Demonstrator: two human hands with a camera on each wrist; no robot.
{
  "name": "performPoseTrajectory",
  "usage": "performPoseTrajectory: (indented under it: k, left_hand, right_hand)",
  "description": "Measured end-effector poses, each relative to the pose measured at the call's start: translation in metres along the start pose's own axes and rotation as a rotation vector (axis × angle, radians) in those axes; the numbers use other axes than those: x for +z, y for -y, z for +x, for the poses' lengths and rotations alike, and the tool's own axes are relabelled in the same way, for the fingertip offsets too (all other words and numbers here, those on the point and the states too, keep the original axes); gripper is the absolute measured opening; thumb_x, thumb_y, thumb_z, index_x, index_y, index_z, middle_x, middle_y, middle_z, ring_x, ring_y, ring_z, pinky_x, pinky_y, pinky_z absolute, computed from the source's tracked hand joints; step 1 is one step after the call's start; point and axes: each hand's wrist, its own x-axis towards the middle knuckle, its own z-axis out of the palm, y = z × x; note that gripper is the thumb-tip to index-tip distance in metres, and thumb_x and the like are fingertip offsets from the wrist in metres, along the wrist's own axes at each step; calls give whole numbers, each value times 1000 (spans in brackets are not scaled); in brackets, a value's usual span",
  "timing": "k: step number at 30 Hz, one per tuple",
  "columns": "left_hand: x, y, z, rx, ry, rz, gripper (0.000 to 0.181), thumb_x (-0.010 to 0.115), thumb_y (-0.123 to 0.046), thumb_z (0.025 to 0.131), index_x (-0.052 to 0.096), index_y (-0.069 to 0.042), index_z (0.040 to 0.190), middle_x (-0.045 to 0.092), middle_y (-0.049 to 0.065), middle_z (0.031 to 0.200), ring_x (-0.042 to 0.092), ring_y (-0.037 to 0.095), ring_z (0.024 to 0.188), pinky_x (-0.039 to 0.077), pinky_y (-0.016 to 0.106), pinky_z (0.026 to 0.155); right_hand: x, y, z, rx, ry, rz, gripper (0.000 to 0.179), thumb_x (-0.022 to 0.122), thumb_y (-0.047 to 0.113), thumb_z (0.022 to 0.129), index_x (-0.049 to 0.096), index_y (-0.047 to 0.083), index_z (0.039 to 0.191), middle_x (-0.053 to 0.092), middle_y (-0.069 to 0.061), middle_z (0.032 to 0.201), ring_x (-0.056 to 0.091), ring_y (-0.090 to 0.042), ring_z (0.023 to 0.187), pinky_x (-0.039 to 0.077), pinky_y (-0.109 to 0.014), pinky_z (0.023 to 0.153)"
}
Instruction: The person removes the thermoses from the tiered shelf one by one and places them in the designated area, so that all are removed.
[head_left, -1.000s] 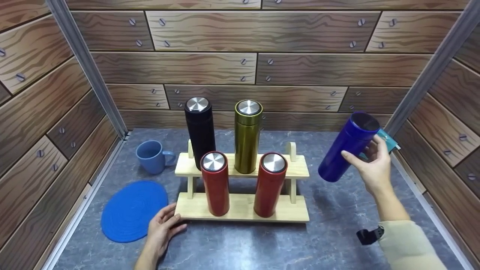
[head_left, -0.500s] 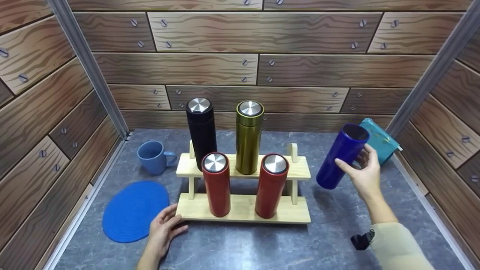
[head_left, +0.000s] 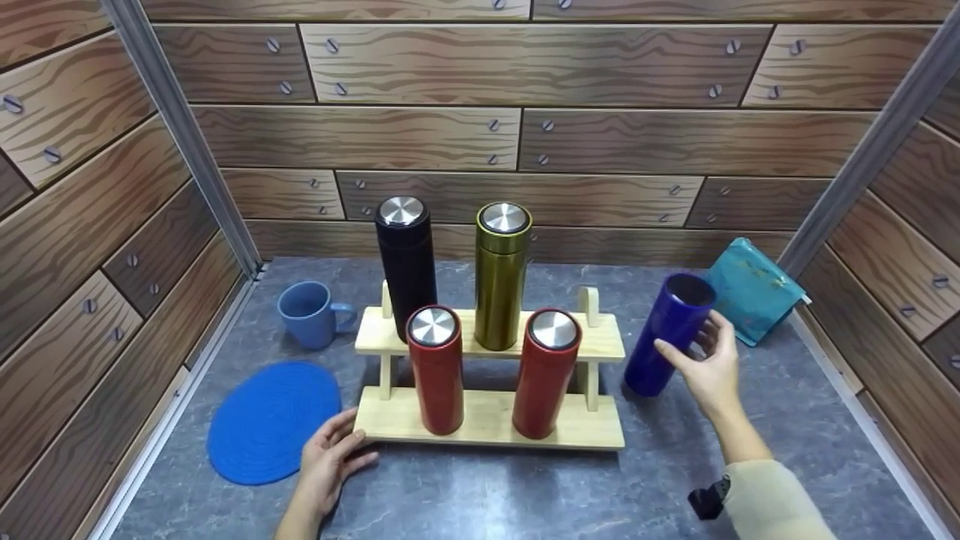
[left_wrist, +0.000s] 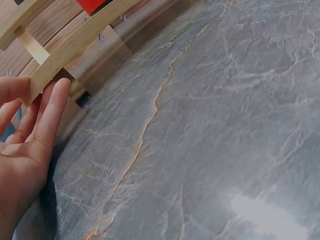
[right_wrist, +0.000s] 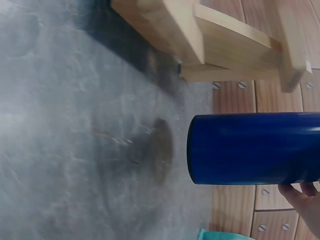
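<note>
A two-tier wooden rack (head_left: 487,416) carries a black thermos (head_left: 406,270) and a gold-green thermos (head_left: 501,277) on its upper shelf. Two red thermoses stand on the lower one, a left red thermos (head_left: 436,375) and a right red thermos (head_left: 545,375). My left hand (head_left: 327,457) pinches the lower shelf's left corner, thumb over the board and fingers beneath, as the left wrist view shows. Right of the rack, my right hand (head_left: 705,364) grips a blue thermos (head_left: 664,337). It leans slightly, its base just off the table in the right wrist view.
Behind my right hand lies a teal pouch (head_left: 754,289). At the left are a blue mug (head_left: 309,315) and a round blue mat (head_left: 271,424) on the grey marbled table (head_left: 480,495). Wood-patterned walls enclose the back and both sides.
My right hand has brought the blue thermos down and leftward, closer to the rack, and more of the teal pouch shows. The left hand has kept its place at the rack corner.
</note>
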Motion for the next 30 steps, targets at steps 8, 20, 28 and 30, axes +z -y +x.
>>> performPoseTrajectory:
  k: [8, 20, 28, 30]
  left_hand:
    - [0, 0, 0, -3, 1, -6, 57, 69, -2, 82, 43, 1, 133, 57, 11, 114, 63, 28, 91, 55, 49, 74]
    - [2, 2, 0, -5, 9, -13, 58, 68, -1, 82, 42, 2, 134, 56, 12, 117, 62, 28, 92, 55, 48, 74]
    - [1, 2, 0, -8, -4, -17, 59, 68, -2, 82, 42, 1, 134, 56, 12, 116, 62, 29, 92, 55, 49, 75]
    - [1, 2, 0, -5, -7, -20, 58, 68, -1, 82, 43, 1, 133, 56, 12, 115, 63, 29, 91, 55, 49, 75]
  right_hand:
    - [5, -9, -12, 15, -9, -7, 80, 79, -2, 69, 36, 3, 136, 49, -4, 116, 48, -14, 104, 44, -24, 86]
    - [6, -3, -25, -3, -18, 43, 76, 76, -9, 69, 36, 0, 134, 47, -6, 114, 47, -15, 102, 43, -23, 83]
    - [2, -25, -19, 23, 19, 3, 81, 78, -3, 71, 33, 7, 137, 46, -5, 119, 47, -14, 106, 43, -24, 86]
    - [1, -22, -21, 22, 42, 6, 82, 77, -4, 71, 31, 5, 138, 46, -5, 119, 47, -14, 105, 43, -24, 86]
